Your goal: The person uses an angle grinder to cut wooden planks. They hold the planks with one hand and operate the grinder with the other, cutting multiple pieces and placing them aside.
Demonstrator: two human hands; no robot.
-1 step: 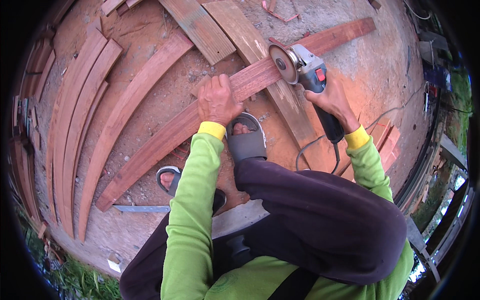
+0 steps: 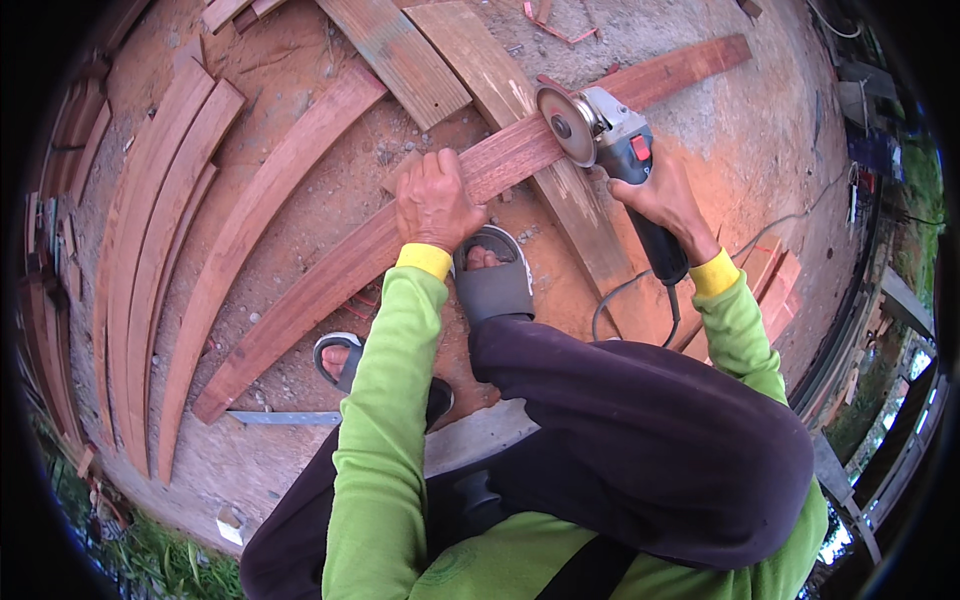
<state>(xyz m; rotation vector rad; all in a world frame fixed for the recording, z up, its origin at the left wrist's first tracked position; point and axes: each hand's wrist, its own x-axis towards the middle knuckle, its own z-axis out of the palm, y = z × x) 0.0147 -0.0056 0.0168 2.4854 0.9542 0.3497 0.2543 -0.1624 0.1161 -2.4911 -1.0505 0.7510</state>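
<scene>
We see the left hand point(image 2: 436, 203) pressed flat on a long curved plank point(image 2: 340, 270), fingers spread and laid over its top edge rather than wrapped around it. The plank runs from about 7 o'clock up to 2 o'clock across the dirt ground point(image 2: 790, 130). The right hand point(image 2: 665, 200) has its grip clamped around the body of an angle grinder point(image 2: 610, 130), whose disc point(image 2: 565, 125) meets the plank's upper edge just to the 2 o'clock side of the left hand. A cord point(image 2: 625, 300) trails from the grinder's tail toward 5 o'clock. A sandalled foot point(image 2: 490, 275) sits at the plank's near edge at 6 o'clock of the left hand, probably bracing it, though contact is hard to judge. A second foot point(image 2: 345, 360) stands at 8 o'clock from the first. More curved planks point(image 2: 150, 270) lie stacked at 9 o'clock, and straight boards point(image 2: 400, 50) cross at 12 o'clock.
</scene>
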